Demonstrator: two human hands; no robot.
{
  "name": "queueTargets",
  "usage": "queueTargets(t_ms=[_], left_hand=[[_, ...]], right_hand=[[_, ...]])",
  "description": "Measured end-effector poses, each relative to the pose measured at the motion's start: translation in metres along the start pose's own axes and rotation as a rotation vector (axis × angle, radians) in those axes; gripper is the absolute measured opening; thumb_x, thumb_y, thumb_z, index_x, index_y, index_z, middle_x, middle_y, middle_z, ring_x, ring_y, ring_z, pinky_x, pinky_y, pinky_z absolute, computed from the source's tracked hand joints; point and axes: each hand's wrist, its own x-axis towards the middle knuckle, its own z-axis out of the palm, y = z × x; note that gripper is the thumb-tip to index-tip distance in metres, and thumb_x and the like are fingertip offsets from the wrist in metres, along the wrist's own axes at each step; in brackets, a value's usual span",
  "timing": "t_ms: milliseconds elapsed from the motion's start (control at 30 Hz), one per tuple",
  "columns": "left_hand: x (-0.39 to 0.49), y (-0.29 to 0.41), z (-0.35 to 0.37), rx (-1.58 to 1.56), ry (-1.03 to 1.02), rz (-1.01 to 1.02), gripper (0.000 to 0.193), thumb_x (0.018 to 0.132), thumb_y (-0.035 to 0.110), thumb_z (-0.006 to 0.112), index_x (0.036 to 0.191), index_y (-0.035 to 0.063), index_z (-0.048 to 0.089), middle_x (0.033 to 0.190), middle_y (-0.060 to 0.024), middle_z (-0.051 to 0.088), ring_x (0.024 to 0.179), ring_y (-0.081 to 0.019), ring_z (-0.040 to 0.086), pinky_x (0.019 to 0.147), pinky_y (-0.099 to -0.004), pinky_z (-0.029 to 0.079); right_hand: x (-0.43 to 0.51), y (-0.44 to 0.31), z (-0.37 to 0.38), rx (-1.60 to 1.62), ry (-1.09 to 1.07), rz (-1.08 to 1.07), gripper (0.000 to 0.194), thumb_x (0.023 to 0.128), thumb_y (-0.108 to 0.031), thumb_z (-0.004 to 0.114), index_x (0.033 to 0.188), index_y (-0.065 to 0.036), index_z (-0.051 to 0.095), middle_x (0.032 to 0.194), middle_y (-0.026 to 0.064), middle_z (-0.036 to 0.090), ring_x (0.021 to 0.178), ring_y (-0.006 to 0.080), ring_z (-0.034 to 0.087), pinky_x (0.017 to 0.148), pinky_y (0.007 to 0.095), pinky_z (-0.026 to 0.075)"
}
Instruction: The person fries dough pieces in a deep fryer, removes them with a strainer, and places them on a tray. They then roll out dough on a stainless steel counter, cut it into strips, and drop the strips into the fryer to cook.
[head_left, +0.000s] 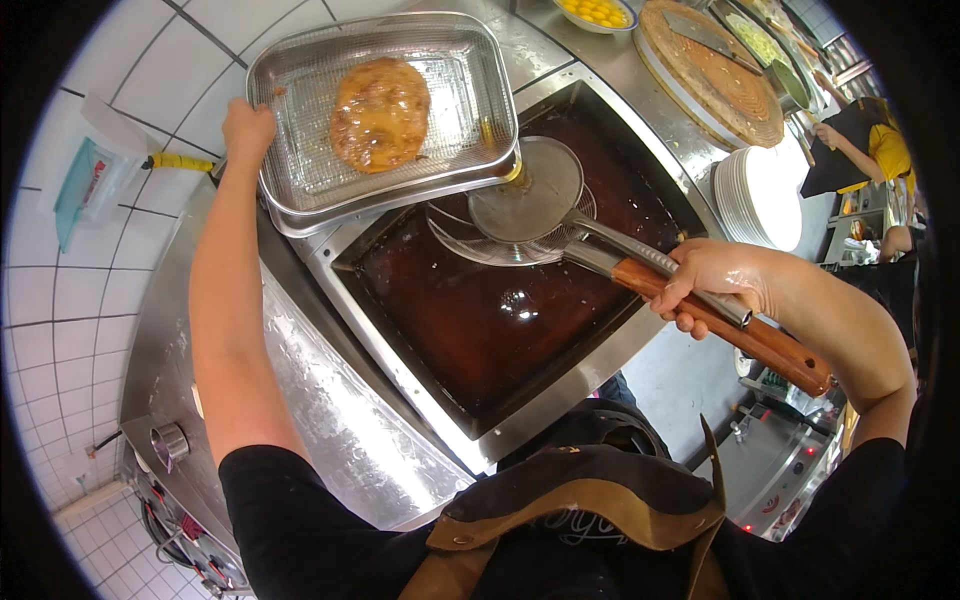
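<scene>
My left hand grips the left rim of a metal tray with a wire-mesh basket set in it. On the mesh lies a browned, glossy fried piece of food. My right hand holds two handles together: the metal one of a round ladle and the wooden one of a wire skimmer. The ladle's round head lies over the skimmer, under the tray's right corner, where yellowish liquid shows. Both heads are above a square fryer vat of dark oil.
A stainless counter runs along the left. At the right stand stacked white plates and a round chopping board with a cleaver. Behind is a bowl of egg yolks. Another person works at far right.
</scene>
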Motion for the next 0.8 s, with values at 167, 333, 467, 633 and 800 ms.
queueTargets(t_ms=[167, 333, 467, 633, 800], left_hand=[[-0.001, 0.002, -0.002, 0.028, -0.01, 0.011, 0.038, 0.084, 0.026, 0.057, 0.096, -0.0102, 0.055, 0.096, -0.0332, 0.061, 0.095, -0.0468, 0.059, 0.083, -0.0465, 0.046], [0.007, 0.019, -0.009, 0.057, -0.032, 0.07, 0.034, 0.082, 0.021, 0.057, 0.096, -0.0097, 0.056, 0.098, -0.0312, 0.062, 0.096, -0.0457, 0.06, 0.084, -0.0466, 0.048], [0.013, 0.033, -0.014, 0.128, 0.006, 0.129, 0.032, 0.081, 0.018, 0.057, 0.095, -0.0101, 0.057, 0.098, -0.0301, 0.062, 0.097, -0.0446, 0.06, 0.084, -0.0468, 0.048], [0.011, 0.042, -0.017, 0.112, 0.022, 0.142, 0.031, 0.081, 0.017, 0.057, 0.095, -0.0107, 0.057, 0.097, -0.0295, 0.063, 0.096, -0.0445, 0.06, 0.083, -0.0474, 0.048], [0.01, 0.053, -0.023, 0.145, 0.017, 0.166, 0.031, 0.08, 0.016, 0.058, 0.097, -0.0103, 0.056, 0.098, -0.0287, 0.063, 0.095, -0.0439, 0.061, 0.083, -0.0475, 0.048]], right_hand=[[-0.003, -0.003, 0.003, 0.015, 0.01, -0.036, 0.012, 0.085, 0.0, 0.057, 0.091, 0.009, 0.053, 0.063, 0.01, 0.054, 0.049, 0.0159, 0.055, 0.041, 0.0271, 0.048], [-0.004, -0.007, 0.007, -0.03, 0.007, -0.039, 0.012, 0.085, 0.0, 0.057, 0.09, 0.01, 0.053, 0.062, 0.0112, 0.054, 0.049, 0.0166, 0.055, 0.04, 0.0278, 0.048], [-0.004, -0.009, 0.009, -0.02, 0.022, -0.029, 0.012, 0.085, 0.0, 0.057, 0.09, 0.01, 0.053, 0.062, 0.0115, 0.054, 0.048, 0.0167, 0.055, 0.041, 0.028, 0.048], [-0.003, -0.01, 0.009, -0.057, 0.007, -0.041, 0.012, 0.086, 0.0, 0.056, 0.09, 0.01, 0.053, 0.062, 0.0117, 0.055, 0.047, 0.0167, 0.055, 0.042, 0.0275, 0.049], [-0.003, -0.011, 0.009, -0.049, 0.021, -0.045, 0.012, 0.087, -0.001, 0.056, 0.09, 0.01, 0.053, 0.062, 0.0115, 0.055, 0.046, 0.0165, 0.055, 0.042, 0.0268, 0.05]])
